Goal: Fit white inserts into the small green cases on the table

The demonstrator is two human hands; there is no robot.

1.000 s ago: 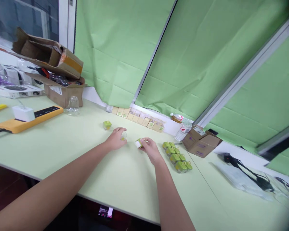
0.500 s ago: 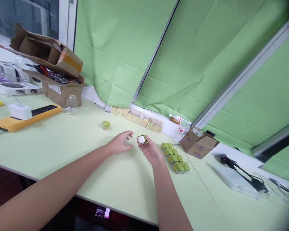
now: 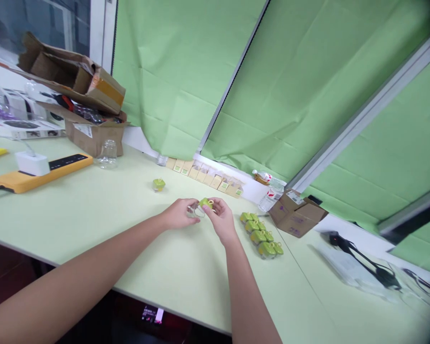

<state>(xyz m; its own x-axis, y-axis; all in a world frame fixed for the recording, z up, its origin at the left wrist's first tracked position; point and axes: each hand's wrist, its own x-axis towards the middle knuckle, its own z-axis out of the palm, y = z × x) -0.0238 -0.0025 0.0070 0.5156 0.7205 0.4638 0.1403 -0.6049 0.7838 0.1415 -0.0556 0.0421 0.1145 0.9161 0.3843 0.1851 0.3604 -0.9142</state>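
Between our two hands we have one small clear plastic cup and one square, bright green lid with a pale ring on top. Our left hand (image 3: 179,214) is curled around the clear plastic cup (image 3: 193,210), and our right hand (image 3: 222,219) pinches the green lid (image 3: 205,202) between thumb and fingers. The lid is right by the cup's mouth; we cannot tell whether the two touch.

Just to the right of our right hand, eight small clear containers with green ringed lids (image 3: 261,236) stand close together on the pale green desk (image 3: 186,277), in two columns of four. One more lidded container (image 3: 158,185) stands alone, beyond our left hand and a little to its left.

Farther beyond both hands, one row of small tan cardboard boxes (image 3: 205,175) lines the wall, packed too tightly for us to count surely. Past the eight containers we see two clear plastic bottles (image 3: 271,198) and one brown cardboard box (image 3: 296,217). Well to the left of our left hand are one empty clear plastic jar (image 3: 108,155) and one orange power strip (image 3: 7,181) bearing one white plug adapter (image 3: 33,164).
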